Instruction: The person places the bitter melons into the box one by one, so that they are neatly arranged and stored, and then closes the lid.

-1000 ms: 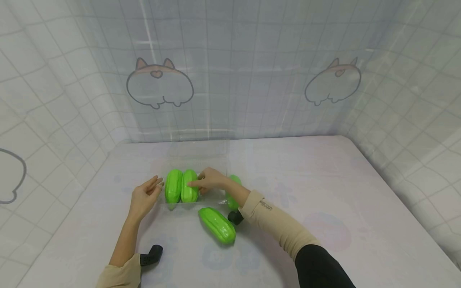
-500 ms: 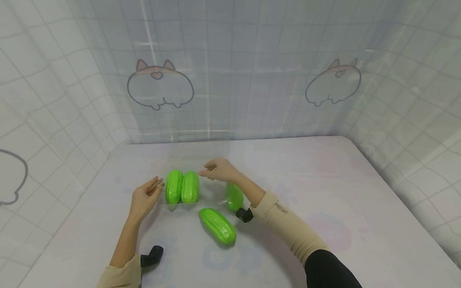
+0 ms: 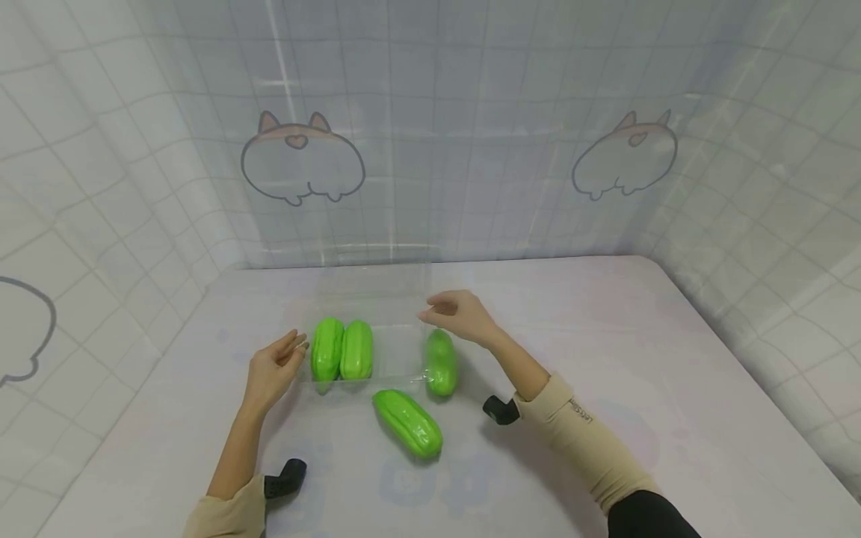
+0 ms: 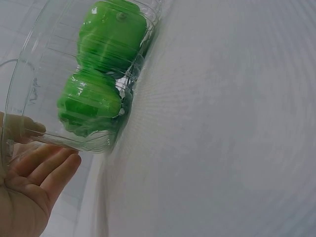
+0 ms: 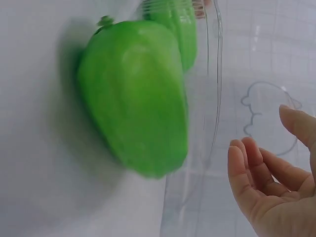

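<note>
A clear plastic box (image 3: 397, 355) with its lid raised at the back stands on the table. Two glossy, ridged green toy gourds (image 3: 357, 350) lie side by side in its left half. At the box's left edge, my left hand (image 3: 272, 373) pinches the rim between thumb and fingers; the wall lies between them in the left wrist view. My right hand (image 3: 463, 315) hovers by the box's back right corner, fingers loosely bent and holding nothing. Below it, another green gourd (image 3: 441, 363) lies just outside the right wall. One more gourd (image 3: 407, 424) lies slanted in front of the box.
The pale patterned table (image 3: 572, 336) extends to both sides. A tiled-print curtain (image 3: 471, 149) rises behind it and along the sides. A black wrist device (image 3: 285, 478) sits at the left cuff, another device (image 3: 501, 410) at the right.
My right hand has let go of the right-hand gourd in the box and moved up and right, past the box's right edge. The left hand has stayed in place.
</note>
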The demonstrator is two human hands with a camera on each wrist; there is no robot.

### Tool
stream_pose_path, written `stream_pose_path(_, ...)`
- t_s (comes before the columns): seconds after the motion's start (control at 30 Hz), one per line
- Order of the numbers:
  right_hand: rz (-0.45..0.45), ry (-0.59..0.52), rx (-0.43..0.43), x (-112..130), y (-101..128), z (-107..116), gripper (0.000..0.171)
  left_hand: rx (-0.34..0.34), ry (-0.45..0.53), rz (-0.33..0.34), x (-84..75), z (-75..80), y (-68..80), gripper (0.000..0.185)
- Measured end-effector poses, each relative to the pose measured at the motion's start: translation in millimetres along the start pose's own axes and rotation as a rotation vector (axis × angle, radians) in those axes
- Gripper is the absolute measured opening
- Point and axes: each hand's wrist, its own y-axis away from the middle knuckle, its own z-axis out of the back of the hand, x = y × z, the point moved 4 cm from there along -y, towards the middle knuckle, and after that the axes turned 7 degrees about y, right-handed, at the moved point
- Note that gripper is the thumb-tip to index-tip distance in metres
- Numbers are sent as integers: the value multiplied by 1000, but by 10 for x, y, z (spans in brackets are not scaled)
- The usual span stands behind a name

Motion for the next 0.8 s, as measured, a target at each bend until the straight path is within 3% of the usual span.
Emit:
stream_pose_path(0.3,-7,23,-51,-111,206,117,44,-9,2,1,3,-3,7,43)
stream_pose_path(0.8,-130,7,20,-314,370,-6,54,-8,3,-19,28,10,25,43)
